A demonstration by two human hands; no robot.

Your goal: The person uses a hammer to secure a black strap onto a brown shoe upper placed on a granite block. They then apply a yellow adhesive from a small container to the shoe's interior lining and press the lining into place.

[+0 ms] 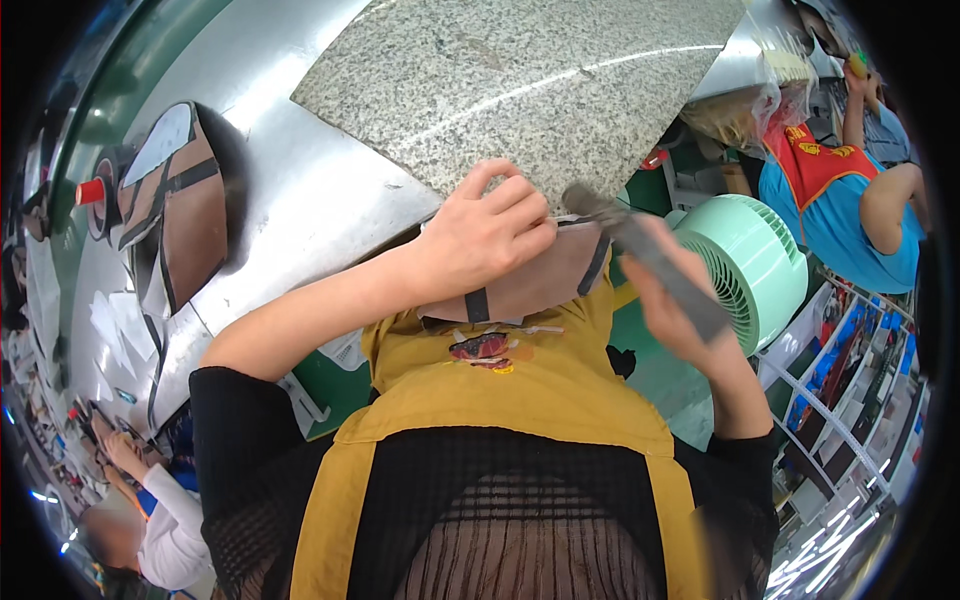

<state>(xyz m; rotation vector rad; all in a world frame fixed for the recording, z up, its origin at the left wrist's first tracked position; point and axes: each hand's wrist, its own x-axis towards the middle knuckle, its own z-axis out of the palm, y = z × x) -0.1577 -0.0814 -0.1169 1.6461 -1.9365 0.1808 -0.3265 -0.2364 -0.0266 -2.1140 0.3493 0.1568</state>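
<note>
My left hand (485,228) rests with curled fingers on a brown leather-like piece (535,272) with black strips, at the near edge of a speckled stone slab (510,100). It presses or pinches the piece's upper edge; what lies under the fingertips is hidden. My right hand (665,290) is closed around a dark, hammer-like tool (670,275), slightly blurred. The tool's narrower end points toward the slab's edge, just right of my left fingers. The brown piece hangs over the slab's edge in front of my yellow apron (500,400).
On the metal table (290,190) at left lie similar brown pieces with black strips (190,220) and a roll with a red end (92,192). A pale green fan (745,265) stands close to my right hand. Other people sit at far right and lower left.
</note>
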